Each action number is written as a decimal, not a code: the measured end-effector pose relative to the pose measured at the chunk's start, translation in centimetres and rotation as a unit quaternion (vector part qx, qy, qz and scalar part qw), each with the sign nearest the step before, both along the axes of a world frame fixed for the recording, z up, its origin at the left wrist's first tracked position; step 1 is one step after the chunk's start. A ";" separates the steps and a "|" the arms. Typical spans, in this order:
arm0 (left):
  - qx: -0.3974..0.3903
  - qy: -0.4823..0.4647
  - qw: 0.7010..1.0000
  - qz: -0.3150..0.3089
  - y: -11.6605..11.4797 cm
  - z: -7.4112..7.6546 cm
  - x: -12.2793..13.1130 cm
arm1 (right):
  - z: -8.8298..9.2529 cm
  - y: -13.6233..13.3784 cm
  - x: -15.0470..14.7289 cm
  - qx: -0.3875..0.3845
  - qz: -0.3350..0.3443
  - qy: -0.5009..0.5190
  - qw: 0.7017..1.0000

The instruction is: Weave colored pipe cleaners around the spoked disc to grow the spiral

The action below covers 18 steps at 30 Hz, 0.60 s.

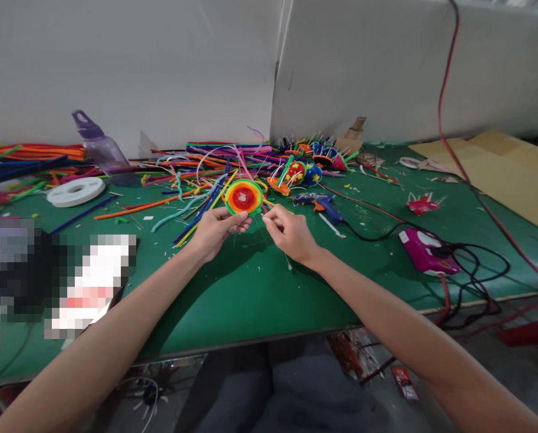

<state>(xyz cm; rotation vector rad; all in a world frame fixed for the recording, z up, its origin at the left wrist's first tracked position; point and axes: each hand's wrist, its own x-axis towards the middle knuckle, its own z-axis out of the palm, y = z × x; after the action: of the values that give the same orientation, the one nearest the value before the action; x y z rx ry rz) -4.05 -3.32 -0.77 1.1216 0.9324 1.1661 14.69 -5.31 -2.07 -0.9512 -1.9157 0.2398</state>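
Pinching the ringed pipe-cleaner disc [243,197] by its lower edge, my left hand [223,227] held it above the green table [250,313]. My right hand's [289,231] thumb and forefinger were closed together just beside the disc's right rim; I could not tell whether they gripped anything. The round disc faced me, its width running left to right. Beyond lay loose pipe cleaners [205,210]; rightward, a blue glue gun [332,211].
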 end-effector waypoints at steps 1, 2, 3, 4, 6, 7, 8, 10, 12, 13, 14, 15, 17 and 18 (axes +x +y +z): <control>0.001 -0.001 1.000 0.001 0.0 0.0 0.0 | 0.0 0.0 0.0 -0.002 0.002 -0.003 1.000; 0.002 -0.001 1.000 0.002 0.0 0.0 0.0 | 0.0 0.0 0.0 -0.004 0.003 -0.005 1.000; 0.003 -0.002 1.000 0.004 0.0 0.0 -0.1 | 0.0 0.0 0.0 -0.004 0.005 -0.007 1.000; 0.003 -0.003 1.000 0.005 0.0 0.0 -0.1 | 0.0 0.0 0.0 -0.003 0.006 -0.009 1.000; 0.002 -0.001 1.000 0.004 0.0 0.0 -0.1 | 0.0 0.0 0.0 0.002 0.007 -0.011 1.000; 0.001 0.000 1.000 0.003 0.0 0.0 -0.1 | 0.0 0.0 0.0 0.005 0.006 -0.012 1.000; 0.001 0.002 1.000 0.001 0.0 0.0 -0.1 | 0.0 0.0 0.0 0.007 0.003 -0.012 1.000; 0.001 0.005 1.000 -0.003 0.0 0.0 0.0 | 0.0 0.0 -0.1 0.009 -0.007 -0.012 1.000; 0.002 0.006 1.000 -0.005 0.0 0.0 0.1 | 0.0 0.0 -0.1 0.010 -0.019 -0.014 1.000; 0.002 0.007 1.000 -0.005 0.0 0.0 0.1 | 0.0 0.0 -0.1 0.010 -0.024 -0.015 1.000; 0.002 0.008 1.000 -0.005 0.0 0.0 0.1 | 0.0 0.0 -0.1 0.010 -0.028 -0.016 0.999; 0.003 0.009 1.000 -0.004 -0.1 0.0 0.2 | 0.0 0.0 -0.1 0.009 -0.033 -0.017 0.999; 0.003 0.014 1.000 -0.001 -0.1 0.1 0.2 | 0.0 0.0 -0.1 0.008 -0.043 -0.019 0.999; 0.003 0.016 1.000 0.000 -0.1 0.1 0.2 | 0.0 0.0 -0.2 0.010 -0.049 -0.021 0.999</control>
<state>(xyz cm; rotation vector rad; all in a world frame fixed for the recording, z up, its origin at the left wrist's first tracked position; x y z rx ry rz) -3.83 -3.42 -0.69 1.1480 0.9531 1.1548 14.53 -5.34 -2.12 -1.0416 -1.8999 0.1448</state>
